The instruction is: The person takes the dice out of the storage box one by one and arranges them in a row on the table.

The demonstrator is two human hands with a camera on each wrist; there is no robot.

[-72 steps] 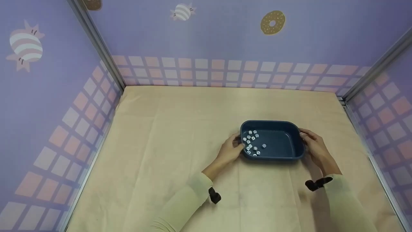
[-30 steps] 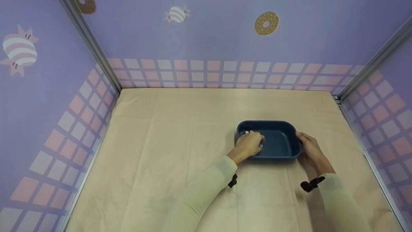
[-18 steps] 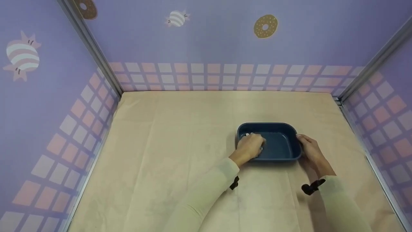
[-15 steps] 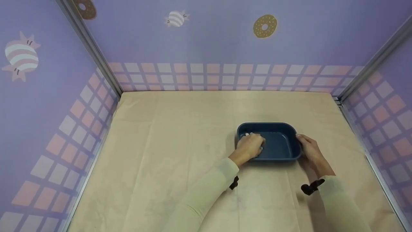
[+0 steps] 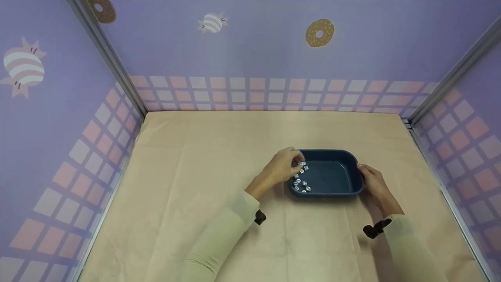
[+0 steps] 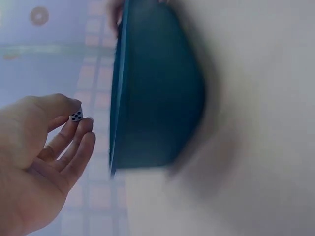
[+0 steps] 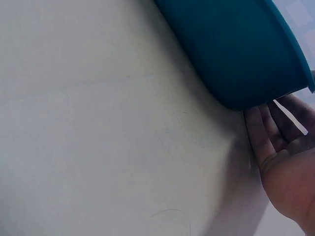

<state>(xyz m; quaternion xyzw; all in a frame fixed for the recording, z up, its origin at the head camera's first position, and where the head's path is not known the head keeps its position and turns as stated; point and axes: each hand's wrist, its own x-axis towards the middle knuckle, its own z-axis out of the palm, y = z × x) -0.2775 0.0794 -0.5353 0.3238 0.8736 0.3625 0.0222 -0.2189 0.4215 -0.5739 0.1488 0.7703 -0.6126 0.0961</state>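
Dark blue, the tub (image 5: 332, 178) sits toward the right of the pale cloth (image 5: 219, 145), and what has changed is the left hand (image 5: 281, 165): half a second ago it was down inside among the dice, its back hiding most of them, and now it is raised at the tub's left end. The left wrist view shows what it holds: one white die (image 6: 76, 115) with dark pips, pinched between thumb and index finger, above the rim and apart from the wall. With the knuckles out of the way, the remaining dice (image 5: 304, 183) show again, scattered loosely along the left end of the tub floor. The right hand (image 5: 374, 183) grips the opposite end as before, thumb near the rim and fingers against the outer wall. To judge by this, a single die has been picked out from the group while the tub is kept steady; which one it was, I cannot tell.
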